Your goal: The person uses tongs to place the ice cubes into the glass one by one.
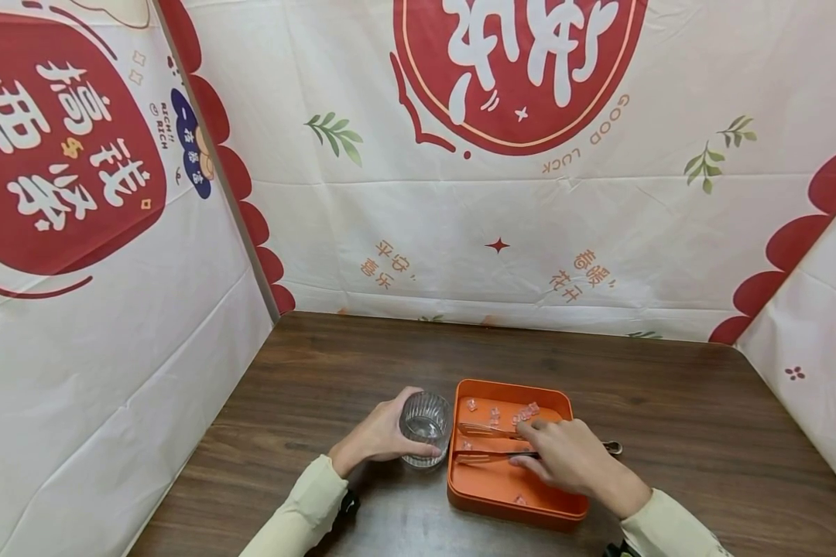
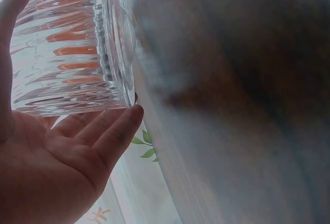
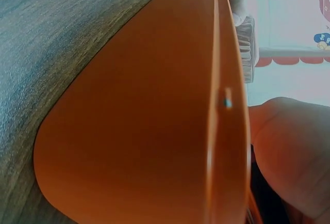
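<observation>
My left hand [image 1: 383, 432] grips a clear ribbed glass [image 1: 426, 422], with the thumb on its near side and the fingers round the far side. In the left wrist view the glass [image 2: 67, 53] fills the upper left, and one fingertip lies by its base. Over the orange tray [image 1: 522, 514], my right hand [image 1: 571, 458] holds a pair of tongs [image 1: 495, 455]. Their two arms stand apart above the tray floor, tips toward the glass. Several small clear cubes [image 1: 527, 412] lie in the tray. In the right wrist view the tray wall [image 3: 129, 110] hides most of the tongs.
A dark wood table [image 1: 362, 348] carries the tray and glass, which are side by side. White printed cloth [image 1: 460, 232] hangs behind the table and along both sides. The tongs' metal ring end [image 1: 612, 447] sticks out past the tray's right rim.
</observation>
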`<state>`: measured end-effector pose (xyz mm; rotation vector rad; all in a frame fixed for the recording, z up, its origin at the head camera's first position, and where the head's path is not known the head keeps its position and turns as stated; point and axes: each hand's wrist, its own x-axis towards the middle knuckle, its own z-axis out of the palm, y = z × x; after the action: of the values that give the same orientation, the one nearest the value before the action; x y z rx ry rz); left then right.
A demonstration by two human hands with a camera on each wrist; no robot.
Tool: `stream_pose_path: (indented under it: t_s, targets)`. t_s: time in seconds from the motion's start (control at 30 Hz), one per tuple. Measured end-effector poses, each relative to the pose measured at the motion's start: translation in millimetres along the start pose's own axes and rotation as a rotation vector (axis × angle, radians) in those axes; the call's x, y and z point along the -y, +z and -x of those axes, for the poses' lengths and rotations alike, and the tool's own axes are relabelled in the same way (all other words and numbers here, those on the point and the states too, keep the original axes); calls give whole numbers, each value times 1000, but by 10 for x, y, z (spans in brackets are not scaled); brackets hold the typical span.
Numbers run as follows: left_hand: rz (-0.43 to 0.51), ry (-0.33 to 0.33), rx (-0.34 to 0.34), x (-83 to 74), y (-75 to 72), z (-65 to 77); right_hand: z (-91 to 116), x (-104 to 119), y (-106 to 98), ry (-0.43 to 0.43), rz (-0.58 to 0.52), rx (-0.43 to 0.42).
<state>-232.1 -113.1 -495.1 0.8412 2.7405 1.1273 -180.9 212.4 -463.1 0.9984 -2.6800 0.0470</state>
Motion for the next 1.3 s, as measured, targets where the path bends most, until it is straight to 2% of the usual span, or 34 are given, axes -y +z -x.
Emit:
stream_pose_path:
  t_s: [0.13, 0.37, 1.0, 1.3]
  targets:
    - [7, -3, -1, -7, 1, 3, -3, 5, 0, -2, 9, -7]
    - [15, -8, -1, -31, -8, 9, -11, 0, 13, -27, 30, -75]
    - [34, -9, 4, -12, 2, 5, -14, -28, 10, -13, 34, -77]
    - [35, -12, 0, -8, 0, -4, -28, -78, -108, 39, -1, -72]
